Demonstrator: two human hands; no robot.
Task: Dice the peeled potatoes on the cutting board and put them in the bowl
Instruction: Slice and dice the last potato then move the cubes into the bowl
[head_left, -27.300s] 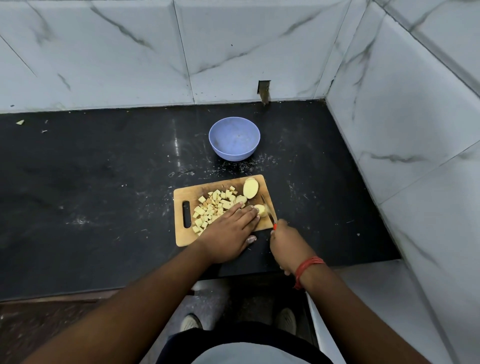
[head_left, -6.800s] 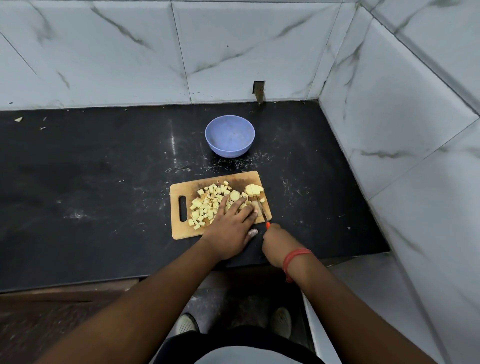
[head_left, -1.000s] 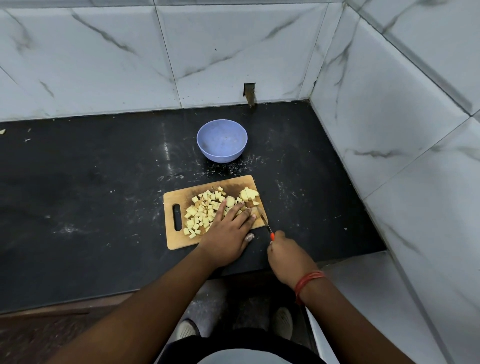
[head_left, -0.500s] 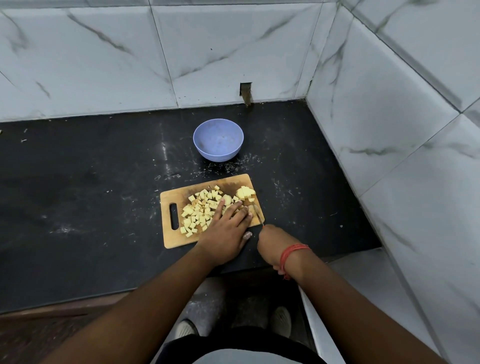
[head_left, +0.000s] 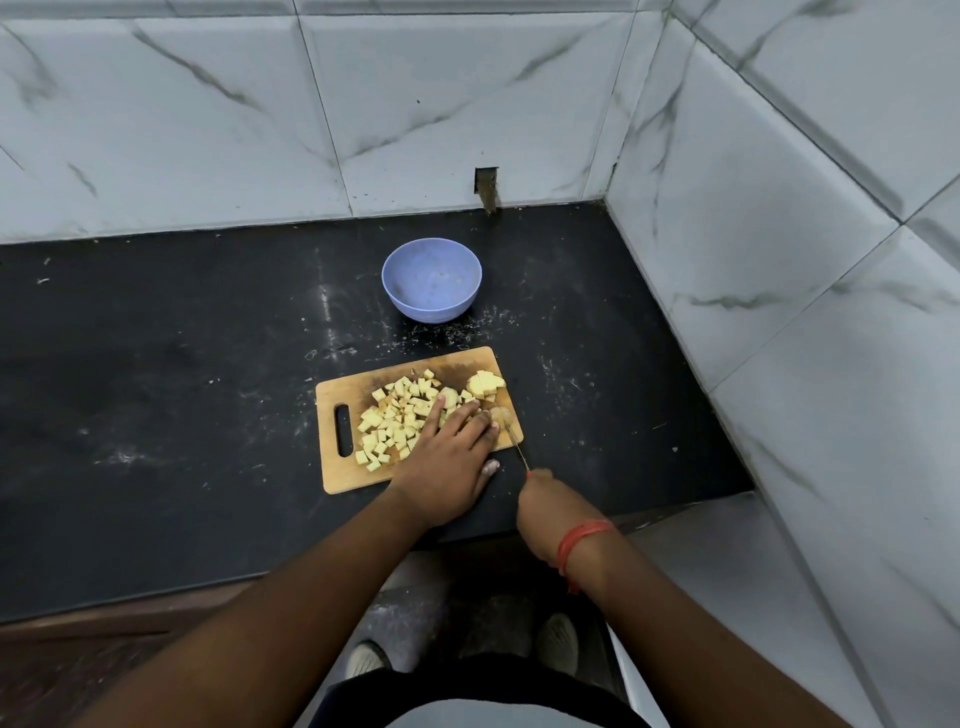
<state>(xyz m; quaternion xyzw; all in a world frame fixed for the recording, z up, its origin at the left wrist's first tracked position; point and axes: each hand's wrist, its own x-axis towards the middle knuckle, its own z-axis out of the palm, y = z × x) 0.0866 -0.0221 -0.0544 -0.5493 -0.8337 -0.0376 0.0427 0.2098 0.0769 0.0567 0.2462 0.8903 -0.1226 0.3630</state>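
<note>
— Dozens of pale yellow potato cubes (head_left: 397, 421) are heaped across the middle of the wooden cutting board (head_left: 343, 475), which lies on the black countertop (head_left: 156, 395). Starting at the left: the board's slotted handle hole (head_left: 343, 431) is at its left end, and the heap begins just to the right of it.

— Any brand or writing on the board?

— None that I can read, and none on anything else in view.

— And the hands?

— The left hand (head_left: 447, 470) lies palm down over the near right part of the board, fingers stretched forward and pressing onto the cubes and a small uncut potato piece (head_left: 500, 415) at its fingertips. Whether the fingertips pinch that piece I cannot tell.

— Further right?

— A cluster of partly cut potato (head_left: 485, 385) sits at the board's far right corner. The knife (head_left: 515, 446) has its thin blade at the board's right edge, just beside the small piece. The right hand (head_left: 550, 506) is curled around the knife's handle, off the board's near right corner, with a red thread band (head_left: 582, 538) on the wrist.

— And the bowl?

— The blue bowl (head_left: 431, 301) stands beyond the board, apart from it, with no potato in it. Grey-veined white marble tiles (head_left: 208, 119) line the walls behind and to the right.
</note>
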